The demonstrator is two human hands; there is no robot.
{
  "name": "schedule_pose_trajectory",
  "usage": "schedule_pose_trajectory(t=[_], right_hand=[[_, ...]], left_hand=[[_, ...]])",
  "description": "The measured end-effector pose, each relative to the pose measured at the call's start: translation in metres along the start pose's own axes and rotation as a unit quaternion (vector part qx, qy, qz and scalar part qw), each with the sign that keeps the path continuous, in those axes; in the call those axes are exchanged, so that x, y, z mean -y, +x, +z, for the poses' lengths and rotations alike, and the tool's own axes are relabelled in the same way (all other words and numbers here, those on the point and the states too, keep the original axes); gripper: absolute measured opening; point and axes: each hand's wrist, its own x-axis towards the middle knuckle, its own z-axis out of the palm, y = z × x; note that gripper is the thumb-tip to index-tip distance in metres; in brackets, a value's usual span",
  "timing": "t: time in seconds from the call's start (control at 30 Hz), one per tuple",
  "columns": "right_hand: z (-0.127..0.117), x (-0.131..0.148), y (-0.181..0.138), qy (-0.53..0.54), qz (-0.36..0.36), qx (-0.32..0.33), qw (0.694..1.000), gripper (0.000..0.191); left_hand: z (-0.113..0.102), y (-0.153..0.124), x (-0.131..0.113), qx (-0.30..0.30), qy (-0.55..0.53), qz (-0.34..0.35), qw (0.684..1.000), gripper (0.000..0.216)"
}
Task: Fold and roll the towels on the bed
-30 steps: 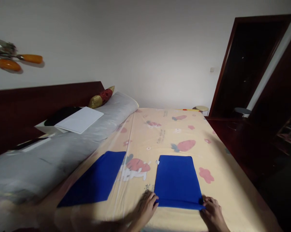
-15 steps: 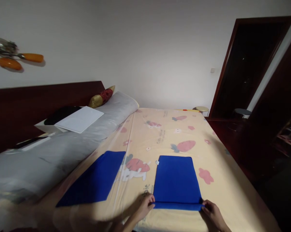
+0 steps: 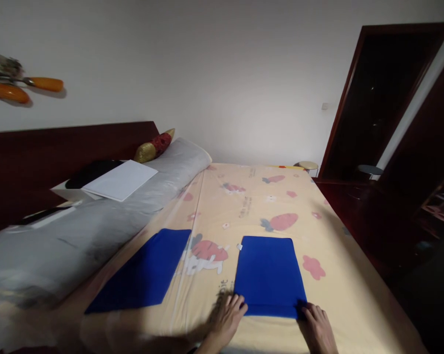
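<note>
A blue cloth (image 3: 268, 275) lies flat on the bed, with a small white tag (image 3: 239, 247) at its far left side. A narrow strip along its near edge is folded over. My left hand (image 3: 229, 314) is at the near left corner, its curled fingers closed on the edge. At the near right corner, my right hand (image 3: 317, 322) also has its fingers bent onto the cloth; its fingertips are partly in shadow. Another blue cloth (image 3: 144, 275), folded at an angle, lies to the left, apart from both hands.
The bed (image 3: 207, 196) has a cream sheet printed with carrots and rabbits. Along the headboard (image 3: 59, 142) runs a grey covered bolster (image 3: 103, 226), with a white flat box (image 3: 122, 179) on it and a red and gold cushion (image 3: 155, 147) behind. Stools (image 3: 308, 165) stand near the doorway.
The near strip of the right-hand cloth, raised with a dark gap behind it before, now lies flatter. Both hands have shifted slightly inward over the corners, their backs turned up more.
</note>
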Motion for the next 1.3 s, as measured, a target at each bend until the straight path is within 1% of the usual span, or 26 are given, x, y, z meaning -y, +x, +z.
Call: schedule_pose_trajectory(t=[0.03,0.1,0.13,0.2,0.27,0.33,0.4,0.47,0.5,0.57,0.63,0.73,0.8,0.9,1.03,1.1,1.13,1.2,1.3], right_hand=[[0.000,-0.005,-0.003,-0.012,-0.037,0.012,0.999,0.038],[-0.002,-0.015,-0.008,-0.041,-0.077,0.020,0.996,0.044],[-0.002,-0.018,-0.011,-0.059,-0.083,0.017,0.995,0.045],[-0.003,-0.018,-0.013,-0.094,-0.082,0.006,0.992,0.050],[-0.003,-0.008,-0.013,-0.124,-0.068,0.003,0.990,0.059],[0.000,0.010,-0.010,-0.157,-0.040,0.014,0.987,0.070],[0.007,0.028,-0.005,-0.199,-0.015,0.028,0.980,0.073],[0.017,0.039,-0.001,-0.232,-0.004,0.033,0.972,0.069],[0.023,0.040,0.000,-0.238,0.001,0.032,0.971,0.064],[0.031,0.034,-0.002,-0.220,0.015,0.024,0.975,0.055],[0.036,0.021,-0.007,-0.179,0.040,0.011,0.983,0.050],[0.035,0.002,-0.016,-0.141,0.060,-0.006,0.988,0.048],[0.030,-0.005,-0.018,-0.145,0.042,-0.001,0.988,0.048],[0.018,-0.007,-0.012,-0.154,-0.005,0.025,0.988,0.050],[-0.003,-0.005,-0.001,-0.115,-0.062,0.060,0.990,0.045],[-0.012,-0.003,0.004,-0.086,-0.072,0.068,0.991,0.044],[-0.016,-0.002,0.005,-0.070,-0.067,0.071,0.993,0.042],[-0.021,0.001,0.009,-0.032,-0.032,0.079,0.996,0.036],[-0.024,0.002,0.019,0.026,0.060,0.105,0.992,0.027]], left_hand=[[0.001,-0.002,0.003,0.008,0.005,0.037,0.999,0.046],[0.002,-0.008,0.010,0.003,0.004,0.078,0.997,0.040],[0.002,-0.012,0.013,-0.003,0.003,0.087,0.996,0.039],[0.001,-0.019,0.015,-0.006,0.007,0.097,0.995,0.049],[0.002,-0.021,0.008,0.002,0.024,0.086,0.996,0.065],[0.004,-0.017,-0.007,0.011,0.041,0.049,0.998,0.071],[0.006,-0.008,-0.023,0.015,0.048,0.015,0.999,0.069],[0.004,0.002,-0.034,0.016,0.045,0.001,0.999,0.062],[0.002,0.006,-0.036,0.018,0.041,0.001,0.999,0.058],[-0.005,0.008,-0.033,0.021,0.029,0.006,0.999,0.053],[-0.012,0.004,-0.024,0.023,0.015,0.010,1.000,0.052],[-0.016,-0.007,-0.009,0.028,0.013,0.008,1.000,0.054],[-0.014,-0.014,-0.003,0.027,0.021,0.012,0.999,0.055],[-0.007,-0.017,0.003,0.019,0.033,0.025,0.999,0.049],[-0.004,-0.013,0.008,0.005,0.028,0.026,0.999,0.045],[-0.008,-0.009,0.009,0.003,0.001,0.016,1.000,0.043],[-0.010,-0.007,0.008,0.001,-0.025,0.004,1.000,0.042],[-0.016,-0.002,0.008,-0.010,-0.081,-0.033,0.996,0.038],[-0.022,0.006,0.010,-0.018,-0.131,-0.090,0.987,0.036]])
